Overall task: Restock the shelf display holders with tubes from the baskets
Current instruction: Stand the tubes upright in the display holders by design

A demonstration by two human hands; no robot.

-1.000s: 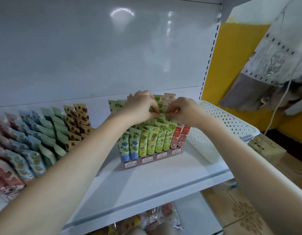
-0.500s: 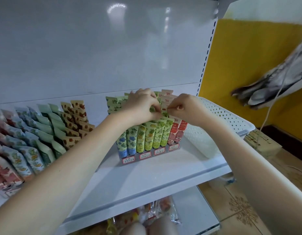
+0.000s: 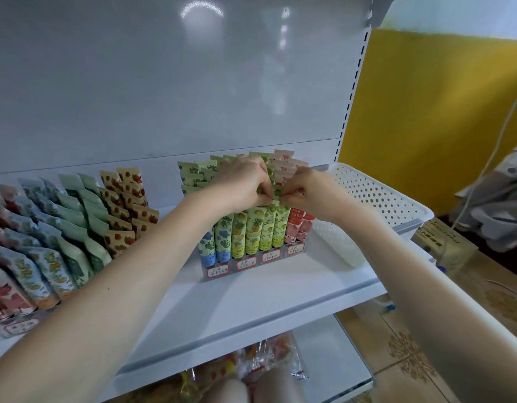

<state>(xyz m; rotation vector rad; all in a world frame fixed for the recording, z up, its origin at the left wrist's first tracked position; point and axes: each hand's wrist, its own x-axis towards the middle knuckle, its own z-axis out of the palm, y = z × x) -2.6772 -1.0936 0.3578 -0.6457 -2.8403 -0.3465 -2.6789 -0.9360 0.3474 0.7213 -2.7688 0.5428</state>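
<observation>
A clear display holder [image 3: 253, 264] stands on the white shelf [image 3: 251, 303], packed with rows of upright tubes in blue, yellow, green and red prints. My left hand [image 3: 242, 181] and my right hand [image 3: 309, 190] meet over the green row. Both pinch the crimped tops of green tubes [image 3: 273, 225] in that row. How many tubes each hand holds is hidden by the fingers. A white perforated basket [image 3: 379, 196] sits just right of the holder; its inside is not visible.
A second holder [image 3: 62, 237] full of slanted tubes fills the shelf's left part. Wrapped packets [image 3: 263, 362] lie on the lower shelf. A yellow wall [image 3: 426, 112], a cardboard box [image 3: 443, 245] and a white cord [image 3: 490, 158] are to the right.
Both hands stay at the green row with small finger shifts. The camera has tilted, so the hanging cloth at the right has moved out toward the frame's edge.
</observation>
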